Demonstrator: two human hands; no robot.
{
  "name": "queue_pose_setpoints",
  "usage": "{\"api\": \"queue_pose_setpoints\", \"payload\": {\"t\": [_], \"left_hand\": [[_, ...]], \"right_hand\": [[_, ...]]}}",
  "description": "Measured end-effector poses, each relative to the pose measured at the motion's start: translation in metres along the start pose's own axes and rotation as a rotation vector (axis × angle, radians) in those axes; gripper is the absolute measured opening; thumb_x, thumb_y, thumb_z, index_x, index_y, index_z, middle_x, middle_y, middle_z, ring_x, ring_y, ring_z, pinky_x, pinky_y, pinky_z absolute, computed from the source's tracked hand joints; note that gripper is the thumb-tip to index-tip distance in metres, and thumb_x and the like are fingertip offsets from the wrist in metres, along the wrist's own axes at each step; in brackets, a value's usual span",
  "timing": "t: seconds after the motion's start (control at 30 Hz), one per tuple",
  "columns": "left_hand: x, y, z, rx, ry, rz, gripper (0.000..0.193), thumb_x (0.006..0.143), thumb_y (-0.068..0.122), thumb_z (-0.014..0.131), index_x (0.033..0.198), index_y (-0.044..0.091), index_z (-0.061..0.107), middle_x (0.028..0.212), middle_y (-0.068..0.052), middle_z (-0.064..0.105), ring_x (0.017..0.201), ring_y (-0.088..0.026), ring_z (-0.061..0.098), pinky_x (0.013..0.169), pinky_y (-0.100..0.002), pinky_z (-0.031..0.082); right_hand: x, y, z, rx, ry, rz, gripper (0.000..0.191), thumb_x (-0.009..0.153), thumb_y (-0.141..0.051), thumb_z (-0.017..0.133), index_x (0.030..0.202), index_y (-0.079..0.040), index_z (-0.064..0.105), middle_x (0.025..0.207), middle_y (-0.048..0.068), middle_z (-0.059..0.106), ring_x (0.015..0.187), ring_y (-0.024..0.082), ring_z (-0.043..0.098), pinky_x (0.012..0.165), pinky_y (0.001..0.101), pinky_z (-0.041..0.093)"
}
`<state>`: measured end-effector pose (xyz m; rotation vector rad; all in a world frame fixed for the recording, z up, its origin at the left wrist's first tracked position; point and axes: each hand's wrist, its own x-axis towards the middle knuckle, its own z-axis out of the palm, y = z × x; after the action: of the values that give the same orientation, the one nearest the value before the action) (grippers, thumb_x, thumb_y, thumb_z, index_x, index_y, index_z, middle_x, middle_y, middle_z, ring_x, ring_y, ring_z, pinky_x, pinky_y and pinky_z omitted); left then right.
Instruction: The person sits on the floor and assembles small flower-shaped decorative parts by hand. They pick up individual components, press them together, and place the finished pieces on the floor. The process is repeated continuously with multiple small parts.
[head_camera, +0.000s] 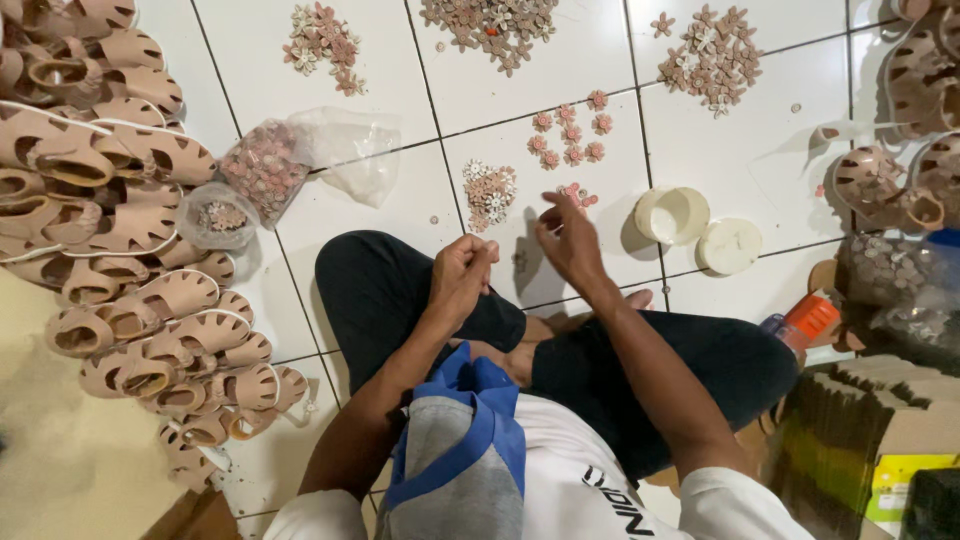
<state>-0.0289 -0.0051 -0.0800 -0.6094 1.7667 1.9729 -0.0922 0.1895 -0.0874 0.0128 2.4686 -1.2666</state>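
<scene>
A few pink flowers (571, 128) lie sorted in rows; big heaps (712, 55) remain. The right hand (568, 240) reaches spread toward them; the left hand (462, 270) pinches something, probably a flower.

Pink and white flower pieces (489, 190), beige sandals (120, 210), white tiles (300, 90) with dark grout, black trousers (400, 290).

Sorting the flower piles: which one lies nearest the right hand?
The tiny pink cluster at the right hand's fingertips; the other piles lie farther up the floor.
</scene>
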Motion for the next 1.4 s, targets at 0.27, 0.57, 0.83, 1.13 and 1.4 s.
{"api": "queue_pose_setpoints", "payload": {"t": [0.27,0.57,0.83,1.13,1.4], "left_hand": [[-0.021,-0.001,-0.013,-0.046,-0.034,0.219,0.028,0.099,0.031,0.066,0.091,0.004,0.063,0.07,0.0,0.062,0.057,-0.006,0.055,0.055,-0.022,0.047],[-0.035,-0.001,-0.019,-0.057,-0.095,0.397,0.025,0.102,0.022,0.073,0.103,-0.001,0.062,0.081,-0.002,0.062,0.068,-0.008,0.06,0.062,-0.024,0.051],[-0.035,0.002,-0.01,0.171,0.037,0.077,0.037,0.104,0.027,0.064,0.078,0.001,0.064,0.057,-0.002,0.054,0.045,-0.009,0.052,0.044,-0.023,0.042],[-0.033,0.011,-0.026,0.017,-0.011,0.19,0.018,0.096,0.021,0.068,0.096,0.003,0.065,0.084,-0.003,0.067,0.074,-0.009,0.064,0.069,-0.023,0.053],[-0.023,0.002,-0.015,0.063,-0.043,0.161,0.025,0.105,0.022,0.064,0.111,-0.002,0.063,0.097,-0.007,0.071,0.084,-0.013,0.07,0.074,-0.028,0.058]], "right_hand": [[-0.041,-0.027,0.045,0.049,0.164,-0.161,0.052,0.091,-0.006,0.07,0.14,-0.003,0.054,0.111,0.018,0.066,0.093,0.028,0.067,0.08,0.0394,0.058],[-0.031,-0.016,0.01,-0.018,0.505,-0.078,0.051,0.092,-0.005,0.072,0.14,-0.001,0.054,0.109,0.017,0.068,0.098,0.027,0.067,0.083,0.0392,0.057],[-0.022,-0.043,0.03,0.068,0.241,-0.038,0.05,0.095,-0.01,0.071,0.141,-0.003,0.052,0.104,0.016,0.07,0.092,0.026,0.07,0.08,0.0393,0.059],[0.005,-0.07,0.049,-0.272,0.287,-0.454,0.056,0.09,-0.001,0.065,0.144,-0.002,0.048,0.109,0.019,0.069,0.099,0.036,0.064,0.085,0.0455,0.056],[-0.02,-0.041,0.03,0.232,0.268,-0.107,0.044,0.095,0.0,0.067,0.136,0.0,0.052,0.1,0.015,0.076,0.089,0.023,0.072,0.079,0.0341,0.058]]}}
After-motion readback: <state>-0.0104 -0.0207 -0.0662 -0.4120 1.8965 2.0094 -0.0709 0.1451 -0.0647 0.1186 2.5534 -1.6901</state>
